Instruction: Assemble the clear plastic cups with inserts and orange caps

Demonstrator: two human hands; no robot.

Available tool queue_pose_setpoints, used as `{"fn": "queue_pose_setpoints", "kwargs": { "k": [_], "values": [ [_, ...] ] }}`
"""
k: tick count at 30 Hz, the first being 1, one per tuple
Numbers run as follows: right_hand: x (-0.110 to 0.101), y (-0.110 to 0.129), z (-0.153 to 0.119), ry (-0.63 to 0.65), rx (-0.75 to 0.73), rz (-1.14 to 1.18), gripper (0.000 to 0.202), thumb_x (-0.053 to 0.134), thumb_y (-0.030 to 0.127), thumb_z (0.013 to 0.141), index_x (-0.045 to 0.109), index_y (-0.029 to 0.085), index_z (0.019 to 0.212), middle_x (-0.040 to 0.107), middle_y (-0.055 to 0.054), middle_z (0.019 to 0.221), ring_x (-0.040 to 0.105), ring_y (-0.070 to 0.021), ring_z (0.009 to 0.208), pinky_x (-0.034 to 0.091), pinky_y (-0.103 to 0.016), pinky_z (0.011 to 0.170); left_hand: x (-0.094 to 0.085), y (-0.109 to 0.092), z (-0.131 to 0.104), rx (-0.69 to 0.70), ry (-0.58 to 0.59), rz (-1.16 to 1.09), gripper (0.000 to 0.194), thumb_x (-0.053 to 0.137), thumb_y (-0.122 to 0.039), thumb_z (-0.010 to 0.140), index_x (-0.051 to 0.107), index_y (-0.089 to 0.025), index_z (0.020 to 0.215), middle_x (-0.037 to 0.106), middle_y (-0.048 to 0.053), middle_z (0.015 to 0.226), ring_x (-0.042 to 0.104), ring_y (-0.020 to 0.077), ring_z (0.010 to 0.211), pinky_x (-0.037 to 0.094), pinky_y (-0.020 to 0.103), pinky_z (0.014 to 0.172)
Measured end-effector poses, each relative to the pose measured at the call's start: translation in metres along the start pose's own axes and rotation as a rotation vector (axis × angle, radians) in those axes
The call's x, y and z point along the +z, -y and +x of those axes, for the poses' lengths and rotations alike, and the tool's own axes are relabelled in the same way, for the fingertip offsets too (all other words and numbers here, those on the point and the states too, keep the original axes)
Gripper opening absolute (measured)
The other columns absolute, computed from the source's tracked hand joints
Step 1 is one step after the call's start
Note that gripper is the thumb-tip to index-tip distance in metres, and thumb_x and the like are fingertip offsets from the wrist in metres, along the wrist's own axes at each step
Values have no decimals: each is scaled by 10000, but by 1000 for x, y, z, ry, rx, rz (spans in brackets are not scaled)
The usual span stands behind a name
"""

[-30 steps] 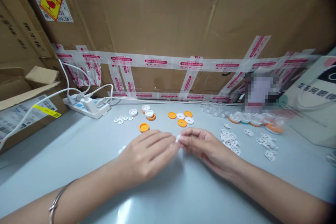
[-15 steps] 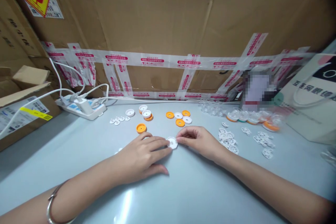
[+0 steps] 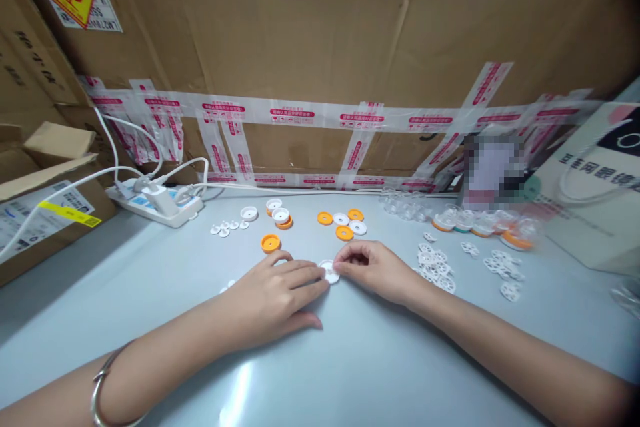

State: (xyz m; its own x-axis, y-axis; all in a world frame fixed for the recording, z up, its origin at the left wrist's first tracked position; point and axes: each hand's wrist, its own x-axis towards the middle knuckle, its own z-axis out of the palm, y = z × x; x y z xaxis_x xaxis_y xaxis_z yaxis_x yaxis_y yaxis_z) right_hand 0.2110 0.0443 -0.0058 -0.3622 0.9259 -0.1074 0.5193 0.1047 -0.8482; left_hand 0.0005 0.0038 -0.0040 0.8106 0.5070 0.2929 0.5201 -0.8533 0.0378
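A round white disc (image 3: 329, 272) lies on the grey table between my two hands. My left hand (image 3: 287, 290) is spread palm down, its fingertips touching the disc's left edge and its thumb stretched out below. My right hand (image 3: 373, 268) has its thumb and index finger pinched together at the disc's right side; anything between those fingertips is too small to make out. Behind the disc are flat rings, such as an orange ring (image 3: 344, 233) and a white ring (image 3: 358, 227). Beyond my left hand sits an orange cup (image 3: 271, 243).
White cups (image 3: 249, 213) and small white stemmed pieces (image 3: 224, 232) lie at the left, near a power strip (image 3: 170, 213). White cut-out pieces (image 3: 436, 267), clear domes (image 3: 407, 207) and capped domes (image 3: 483, 223) are at the right. A large cardboard box (image 3: 300, 33) stands behind.
My right hand's pinched fingertips have moved slightly left, over the disc's right edge. My left hand stays almost as it was.
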Motion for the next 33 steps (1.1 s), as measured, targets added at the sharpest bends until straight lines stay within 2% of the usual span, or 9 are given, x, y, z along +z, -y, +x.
{"fn": "queue_pose_setpoints", "kwargs": {
  "k": [8,18,23,29,33],
  "values": [
    [0,0,2,11,1,-26,116,624,265,692,645,151,687,489,41,531,403,-84,518,304,-211,470,1,0,0,10,-17,12,395,458,-411,887,496,-185,1208,604,100,1180,576,221,1031,367,364,855],
    [6,6,-4,-81,-54,-162,85,559,266,740,567,184,719,469,44,570,404,-104,537,323,-232,503,1,0,-1,2,6,7,396,468,-380,888,474,-180,1230,580,98,1222,576,225,1044,364,383,876],
    [8,4,-4,-104,-81,-135,84,566,247,731,503,198,756,475,44,620,416,-106,567,343,-231,523,2,0,0,3,3,0,383,460,-379,891,484,-181,1218,581,100,1222,574,225,1049,365,384,878],
    [9,1,-3,-89,-106,-140,36,551,223,735,541,189,729,485,38,609,422,-106,568,334,-227,519,0,-1,-1,-6,8,-15,400,474,-371,886,472,-177,1236,575,102,1230,569,222,1055,358,383,886],
    [8,2,-5,-71,-94,-114,74,544,246,748,566,177,736,494,32,616,410,-103,567,324,-224,511,-2,1,-1,-22,34,-38,412,469,-376,888,456,-185,1253,557,99,1255,566,223,1061,343,388,902]
  ]
}}
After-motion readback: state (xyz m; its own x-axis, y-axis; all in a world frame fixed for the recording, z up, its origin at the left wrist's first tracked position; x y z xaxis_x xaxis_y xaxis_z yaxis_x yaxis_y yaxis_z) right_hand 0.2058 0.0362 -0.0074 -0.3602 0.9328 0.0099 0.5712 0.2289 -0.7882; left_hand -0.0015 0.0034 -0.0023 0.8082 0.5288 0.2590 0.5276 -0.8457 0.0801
